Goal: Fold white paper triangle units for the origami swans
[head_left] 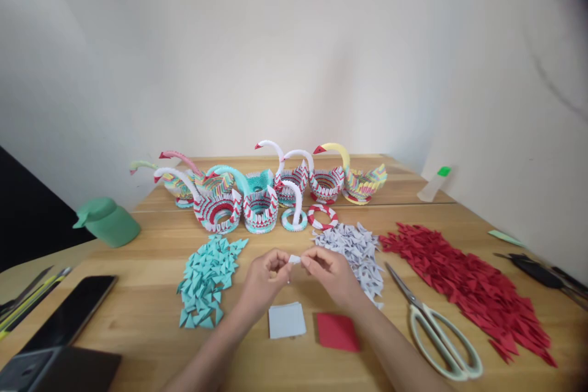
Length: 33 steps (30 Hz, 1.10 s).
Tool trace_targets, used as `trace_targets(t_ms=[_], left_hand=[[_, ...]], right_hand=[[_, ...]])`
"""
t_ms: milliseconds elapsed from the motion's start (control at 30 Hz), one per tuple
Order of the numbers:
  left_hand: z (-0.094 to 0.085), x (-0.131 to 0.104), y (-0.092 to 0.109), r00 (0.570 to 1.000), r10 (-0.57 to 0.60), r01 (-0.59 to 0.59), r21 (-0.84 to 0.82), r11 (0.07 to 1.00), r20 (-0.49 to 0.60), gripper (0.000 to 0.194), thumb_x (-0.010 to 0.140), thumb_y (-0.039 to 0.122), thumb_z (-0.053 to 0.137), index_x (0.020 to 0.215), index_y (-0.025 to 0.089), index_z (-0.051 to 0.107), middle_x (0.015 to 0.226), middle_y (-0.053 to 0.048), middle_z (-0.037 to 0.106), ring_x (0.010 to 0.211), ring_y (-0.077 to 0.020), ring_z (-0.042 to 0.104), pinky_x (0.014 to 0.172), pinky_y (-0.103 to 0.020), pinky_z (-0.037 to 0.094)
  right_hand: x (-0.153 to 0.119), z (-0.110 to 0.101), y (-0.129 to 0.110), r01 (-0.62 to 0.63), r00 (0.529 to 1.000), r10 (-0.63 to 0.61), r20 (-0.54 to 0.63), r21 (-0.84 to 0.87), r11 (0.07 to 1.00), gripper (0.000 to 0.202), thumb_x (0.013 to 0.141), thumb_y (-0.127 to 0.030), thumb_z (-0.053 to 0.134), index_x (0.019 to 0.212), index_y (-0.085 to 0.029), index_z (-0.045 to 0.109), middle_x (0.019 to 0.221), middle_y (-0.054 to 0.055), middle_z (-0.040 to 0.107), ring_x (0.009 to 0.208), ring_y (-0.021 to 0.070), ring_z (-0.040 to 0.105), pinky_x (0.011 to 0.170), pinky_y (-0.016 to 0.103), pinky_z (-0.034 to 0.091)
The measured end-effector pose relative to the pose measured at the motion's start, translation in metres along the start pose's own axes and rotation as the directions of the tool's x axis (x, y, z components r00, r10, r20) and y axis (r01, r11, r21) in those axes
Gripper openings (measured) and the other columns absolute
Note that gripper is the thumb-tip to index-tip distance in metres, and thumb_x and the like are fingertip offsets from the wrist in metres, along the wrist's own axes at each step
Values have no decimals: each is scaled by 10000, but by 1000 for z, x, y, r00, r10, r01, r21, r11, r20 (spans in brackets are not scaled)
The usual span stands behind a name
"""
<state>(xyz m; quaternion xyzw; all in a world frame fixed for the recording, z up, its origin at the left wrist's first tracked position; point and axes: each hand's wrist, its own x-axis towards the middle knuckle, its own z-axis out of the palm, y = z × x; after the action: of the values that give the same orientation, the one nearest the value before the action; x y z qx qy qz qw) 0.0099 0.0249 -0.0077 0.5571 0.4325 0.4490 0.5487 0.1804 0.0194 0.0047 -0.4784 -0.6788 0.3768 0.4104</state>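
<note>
Between my two hands, above the middle of the table, is a small piece of white folded paper (294, 259). My left hand (271, 272) pinches its left side, and my right hand (327, 266) pinches the right side. Just below them on the wood lies a stack of white paper slips (287, 320), with a stack of red paper slips (337, 331) to its right. A pile of whitish folded paper triangles (356, 251) sits behind my right hand, partly hidden by it. To the left of my left hand spreads a pile of teal paper triangles (206, 282).
Several paper swans (218, 211) stand along the back, with a red-and-white paper ring (322, 217) in front. Scissors (427, 318) and a heap of red paper triangles (468, 282) lie right. A phone (71, 312) and a green container (108, 222) are left. A green-capped bottle (434, 185) stands back right.
</note>
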Motion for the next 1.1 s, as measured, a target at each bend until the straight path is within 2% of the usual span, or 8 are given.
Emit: trace_targets(t_ms=[133,267,333,433,533,733,867,1100], left_hand=[[1,1,3,999,-38,40,-84,996,30,225,708,374,651,715,159,585,578,-23,628,514,-122,535,502,-217,393],[1,1,9,998,-60,60,-95,994,4,265,682,408,662,667,156,580,548,-25,625,490,-116,526,484,-214,382],[1,0,10,998,-56,54,-83,995,-18,262,676,404,665,660,154,589,536,-23,618,485,-115,523,485,-214,380],[1,-1,10,998,-54,51,-80,995,-31,252,669,396,672,651,154,602,532,-22,615,480,-115,515,485,-216,381],[0,-2,9,999,-49,48,-82,995,-3,245,686,389,666,667,147,630,556,-32,629,488,-113,514,508,-223,402],[-4,1,6,995,-48,55,-80,995,86,225,688,366,677,729,146,690,627,-57,669,526,-128,544,533,-232,415],[-5,1,7,995,-62,64,-17,998,84,213,692,355,673,646,147,659,586,-48,648,512,-120,519,528,-224,400],[-4,-1,4,994,-34,31,35,999,104,211,747,341,623,663,147,620,557,-26,606,504,-113,494,515,-219,372]], right_hand=[[-2,0,0,34,999,-35,-14,-82,996,194,842,-289,507,731,-177,620,668,-1,601,633,134,522,587,227,399],[-4,1,0,132,990,-137,-22,-138,982,132,847,-256,523,897,-197,629,790,22,651,719,156,583,658,251,445],[-4,1,2,233,971,-238,-6,-182,955,133,864,-240,517,949,-211,615,845,36,653,770,166,597,704,271,458],[-3,1,4,380,923,-385,31,-244,892,123,892,-215,491,889,-215,614,824,42,642,769,164,594,712,279,460],[-2,-1,5,451,887,-460,31,-270,851,136,899,-198,487,839,-213,607,777,39,636,741,161,587,686,279,463],[-3,-3,8,481,867,-497,20,-289,828,135,900,-185,490,849,-211,613,801,46,638,771,161,592,702,284,468],[-3,-2,9,495,862,-505,37,-272,825,123,897,-184,503,860,-203,619,812,52,640,772,159,592,699,278,469],[0,-7,10,543,839,-531,116,-219,810,188,922,-190,457,867,-213,635,849,47,645,801,151,591,719,271,464]])
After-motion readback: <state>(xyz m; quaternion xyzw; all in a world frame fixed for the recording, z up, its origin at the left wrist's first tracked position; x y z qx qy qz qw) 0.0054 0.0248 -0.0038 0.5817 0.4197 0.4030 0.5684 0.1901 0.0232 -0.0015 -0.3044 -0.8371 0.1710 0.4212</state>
